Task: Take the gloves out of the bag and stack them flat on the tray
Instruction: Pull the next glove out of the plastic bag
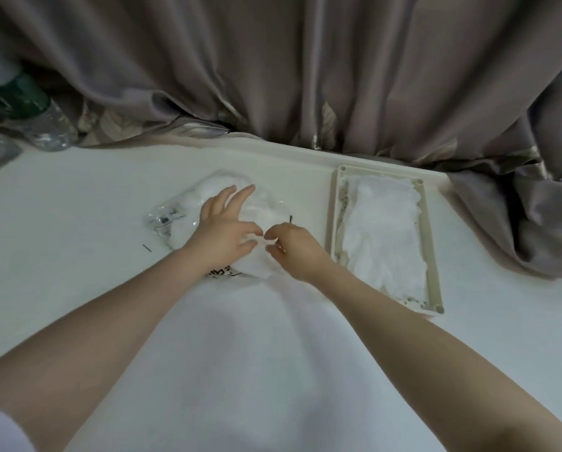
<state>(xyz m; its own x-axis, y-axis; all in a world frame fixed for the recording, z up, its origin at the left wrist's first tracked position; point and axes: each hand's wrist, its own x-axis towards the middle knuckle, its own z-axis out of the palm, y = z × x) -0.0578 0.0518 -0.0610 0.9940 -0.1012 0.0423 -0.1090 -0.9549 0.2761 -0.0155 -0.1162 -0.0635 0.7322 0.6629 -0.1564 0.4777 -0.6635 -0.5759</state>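
Your left hand (222,228) is lying with fingers spread and relaxed on the clear crinkled plastic bag (172,216) of white fabric gloves (260,220). Your right hand (294,249) is pinching a white glove edge at the bag's mouth, just beside your left thumb. To the right of that hand, flat white gloves (384,230) are sitting stacked in the rectangular cream plastic tray (431,256).
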